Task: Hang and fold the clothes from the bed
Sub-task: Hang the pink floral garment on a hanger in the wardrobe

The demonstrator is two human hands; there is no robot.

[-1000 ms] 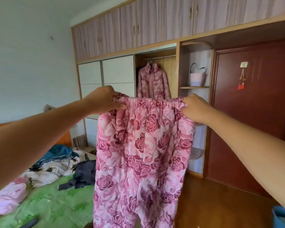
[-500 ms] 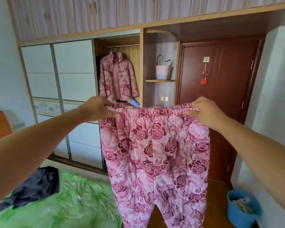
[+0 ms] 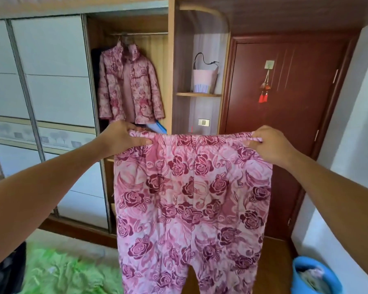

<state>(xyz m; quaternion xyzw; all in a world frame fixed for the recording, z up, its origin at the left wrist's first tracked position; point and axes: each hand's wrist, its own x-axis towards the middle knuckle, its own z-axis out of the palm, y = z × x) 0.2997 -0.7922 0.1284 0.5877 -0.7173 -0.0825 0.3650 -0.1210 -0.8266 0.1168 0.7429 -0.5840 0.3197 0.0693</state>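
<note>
Trousers cut off below, blue bucket partly cropped

Left hand, right hand gripping rose-print trousers waistband

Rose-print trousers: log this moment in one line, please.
left hand grips waistband corner | right hand grips other corner | rose-print trousers held up, spread, legs hanging | matching jacket on wardrobe rail | fold not begun

A: Clothes, count?
B: 1 pair of trousers; 1 jacket.
A: Hands?
B: 2: left hand, right hand.
A: Remainder?
B: 1 bag, 1 door, 1 bucket, 1 tassel.
</note>
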